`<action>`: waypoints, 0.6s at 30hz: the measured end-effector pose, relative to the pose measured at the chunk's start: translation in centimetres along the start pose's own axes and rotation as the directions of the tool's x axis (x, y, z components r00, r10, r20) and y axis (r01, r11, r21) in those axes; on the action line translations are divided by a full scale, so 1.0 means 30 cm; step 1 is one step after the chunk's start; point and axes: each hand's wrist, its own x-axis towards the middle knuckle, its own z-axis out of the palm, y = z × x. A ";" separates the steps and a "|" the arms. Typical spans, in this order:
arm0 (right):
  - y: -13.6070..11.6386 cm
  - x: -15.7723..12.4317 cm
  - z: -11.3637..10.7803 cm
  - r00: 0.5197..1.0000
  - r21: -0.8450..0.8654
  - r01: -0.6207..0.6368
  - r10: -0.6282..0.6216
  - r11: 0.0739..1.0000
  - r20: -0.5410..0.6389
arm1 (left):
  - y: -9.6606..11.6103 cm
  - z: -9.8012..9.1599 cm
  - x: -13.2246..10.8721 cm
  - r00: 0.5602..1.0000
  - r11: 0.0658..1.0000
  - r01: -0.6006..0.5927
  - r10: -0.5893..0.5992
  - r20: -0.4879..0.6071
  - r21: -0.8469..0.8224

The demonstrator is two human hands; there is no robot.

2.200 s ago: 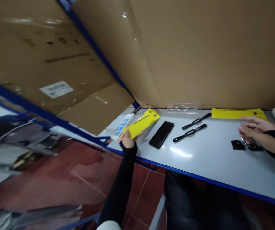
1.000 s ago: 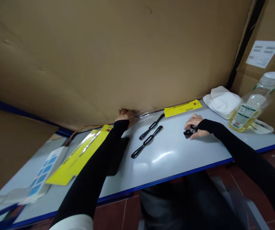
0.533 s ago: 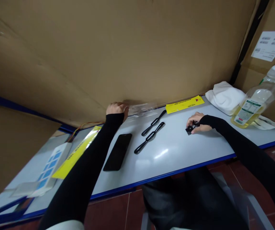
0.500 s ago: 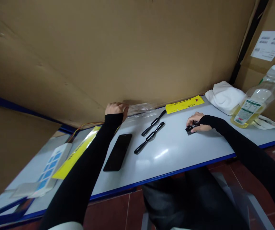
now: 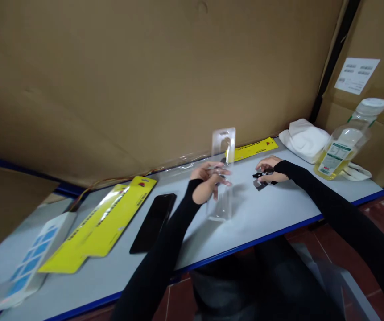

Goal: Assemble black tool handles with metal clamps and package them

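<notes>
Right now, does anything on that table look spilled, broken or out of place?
Nothing looks spilled or broken. The left hand holds a clear plastic shell upright; the right hand rests on small black parts. Only the bottle of yellowish liquid, capped and upright, seems an odd thing here.

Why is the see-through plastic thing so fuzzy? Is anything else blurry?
Head view: the clear plastic blister shell in the left hand looks smeared, probably from moving; the blue-and-white sticker card at the left edge is soft too; the right hand on the small black parts looks sharper.
</notes>
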 end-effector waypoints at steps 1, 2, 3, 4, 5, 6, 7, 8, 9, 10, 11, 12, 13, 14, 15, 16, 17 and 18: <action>0.011 -0.005 -0.012 1.000 -0.017 0.003 -0.004 1.000 -0.022 | -0.018 0.036 -0.002 0.998 0.998 0.053 -0.053 0.021 -0.029; 0.021 -0.011 -0.027 0.999 -0.040 0.002 -0.004 0.999 -0.037 | -0.031 0.064 -0.004 0.994 0.994 0.101 -0.100 0.034 -0.045; 0.028 -0.019 -0.043 0.999 -0.063 -0.004 0.002 0.998 -0.039 | -0.041 0.085 -0.006 0.989 0.988 0.146 -0.144 0.042 -0.051; 0.034 -0.027 -0.059 1.000 -0.074 -0.017 0.015 0.997 -0.025 | -0.048 0.100 -0.010 0.982 0.981 0.184 -0.181 0.053 -0.064; 0.038 -0.036 -0.074 1.000 -0.072 -0.026 0.026 0.997 0.000 | -0.054 0.110 -0.014 0.975 0.973 0.217 -0.212 0.069 -0.076; 0.040 -0.043 -0.085 0.999 -0.059 -0.034 0.035 0.998 0.029 | -0.059 0.118 -0.018 0.967 0.966 0.246 -0.239 0.090 -0.085; 0.043 -0.048 -0.092 0.997 -0.039 -0.042 0.044 0.998 0.057 | -0.063 0.124 -0.022 0.957 0.958 0.275 -0.265 0.118 -0.086; 0.046 -0.051 -0.095 0.995 -0.018 -0.058 0.060 0.998 0.075 | -0.067 0.129 -0.027 0.946 0.950 0.301 -0.287 0.149 -0.081; 0.050 -0.052 -0.094 0.993 -0.001 -0.083 0.083 0.997 0.083 | -0.071 0.134 -0.030 0.937 0.945 0.318 -0.301 0.176 -0.077; 0.055 -0.050 -0.089 0.990 0.012 -0.111 0.109 0.994 0.088 | -0.074 0.139 -0.032 0.932 0.943 0.325 -0.305 0.195 -0.077; 0.059 -0.047 -0.082 0.986 0.024 -0.140 0.137 0.990 0.093 | -0.075 0.143 -0.034 0.931 0.942 0.325 -0.303 0.205 -0.080; 0.063 -0.043 -0.075 0.981 0.044 -0.170 0.165 0.984 0.103 | -0.075 0.146 -0.034 0.931 0.943 0.322 -0.299 0.209 -0.086; 0.065 -0.040 -0.067 0.975 0.066 -0.194 0.185 0.979 0.119 | -0.073 0.148 -0.035 0.932 0.943 0.319 -0.296 0.208 -0.090; 0.065 -0.036 -0.061 0.971 0.086 -0.209 0.197 0.974 0.133 | -0.069 0.148 -0.035 0.935 0.944 0.317 -0.294 0.200 -0.089; 0.063 -0.033 -0.056 0.969 0.100 -0.218 0.203 0.971 0.143 | -0.061 0.146 -0.034 0.937 0.946 0.315 -0.297 0.186 -0.080; 0.060 -0.032 -0.053 0.967 0.104 -0.225 0.209 0.969 0.142 | -0.052 0.141 -0.034 0.939 0.947 0.314 -0.299 0.168 -0.064; 0.057 -0.031 -0.053 0.968 0.099 -0.224 0.210 0.969 0.137 | -0.040 0.133 -0.033 0.943 0.950 0.308 -0.298 0.147 -0.047; 0.054 -0.032 -0.055 0.971 0.086 -0.215 0.203 0.973 0.130 | -0.027 0.120 -0.031 0.949 0.955 0.294 -0.288 0.125 -0.032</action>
